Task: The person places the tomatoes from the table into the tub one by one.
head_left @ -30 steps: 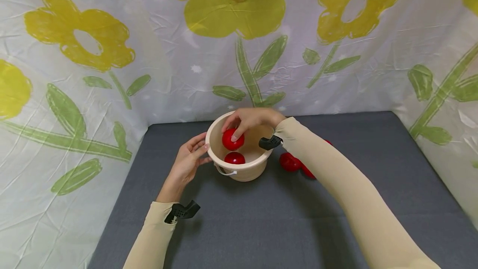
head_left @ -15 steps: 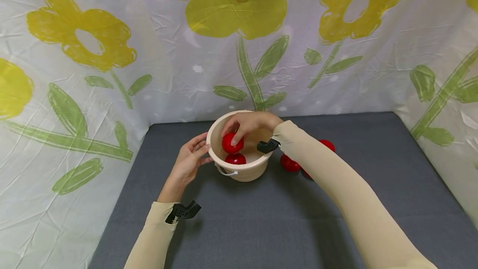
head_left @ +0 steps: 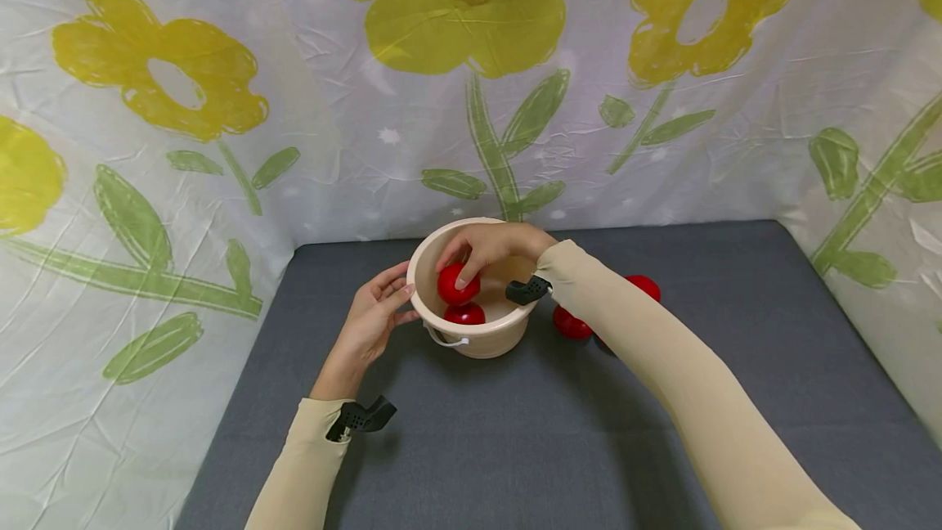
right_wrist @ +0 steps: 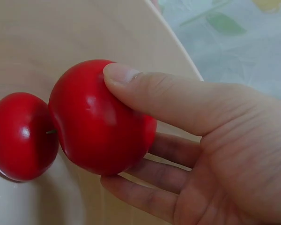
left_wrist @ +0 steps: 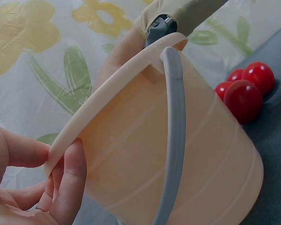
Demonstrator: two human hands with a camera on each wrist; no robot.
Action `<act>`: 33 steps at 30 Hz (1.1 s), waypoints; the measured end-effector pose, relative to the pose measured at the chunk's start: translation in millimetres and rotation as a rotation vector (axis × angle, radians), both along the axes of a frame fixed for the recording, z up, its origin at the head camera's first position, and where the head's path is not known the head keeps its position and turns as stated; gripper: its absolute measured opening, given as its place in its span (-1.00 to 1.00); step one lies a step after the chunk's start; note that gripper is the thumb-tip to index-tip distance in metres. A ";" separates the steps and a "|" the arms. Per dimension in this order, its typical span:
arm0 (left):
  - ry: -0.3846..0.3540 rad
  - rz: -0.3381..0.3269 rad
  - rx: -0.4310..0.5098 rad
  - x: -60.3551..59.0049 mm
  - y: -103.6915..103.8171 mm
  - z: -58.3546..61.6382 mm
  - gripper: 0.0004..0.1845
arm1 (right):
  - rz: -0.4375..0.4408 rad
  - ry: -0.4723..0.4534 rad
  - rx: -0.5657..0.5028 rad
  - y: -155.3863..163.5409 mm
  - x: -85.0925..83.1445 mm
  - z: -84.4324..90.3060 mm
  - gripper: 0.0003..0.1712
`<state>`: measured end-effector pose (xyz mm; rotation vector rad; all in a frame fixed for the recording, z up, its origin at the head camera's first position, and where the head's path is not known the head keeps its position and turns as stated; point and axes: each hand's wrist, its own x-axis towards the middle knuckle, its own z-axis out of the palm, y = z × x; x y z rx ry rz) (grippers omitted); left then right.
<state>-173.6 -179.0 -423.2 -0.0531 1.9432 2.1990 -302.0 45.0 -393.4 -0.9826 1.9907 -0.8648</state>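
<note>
Against a flower-printed sheet [head_left: 221, 145], on a grey desk [head_left: 515, 432], the right hand [head_left: 495, 245] grasped a red apple [head_left: 455, 283] inside the bucket [head_left: 478, 338]; left-hand fingers [head_left: 390, 294] pinched its rim.

1. One beige bucket [head_left: 478, 338] is sitting on the grey mat [head_left: 559, 440].
2. Two red apples are showing inside it: one held [head_left: 456, 283], one lying at the bottom [head_left: 464, 314].
3. Three red apples [left_wrist: 246, 91] are lying on the mat beside the bucket.
4. Two hands are working: left hand [head_left: 368, 321], right hand [head_left: 493, 244].
</note>
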 end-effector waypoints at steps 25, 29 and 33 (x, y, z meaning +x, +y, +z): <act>0.009 0.001 -0.022 0.9 -0.2 -0.6 -0.44 | 0.020 -0.001 -0.068 4.7 1.7 6.3 -0.46; 0.009 0.002 -0.024 0.8 -0.4 -0.6 -0.44 | 0.025 -0.019 -0.098 6.4 3.0 4.0 -0.44; 0.010 0.002 -0.024 0.9 -0.1 -0.4 -0.43 | 0.019 -0.031 -0.119 8.9 4.8 5.0 -0.43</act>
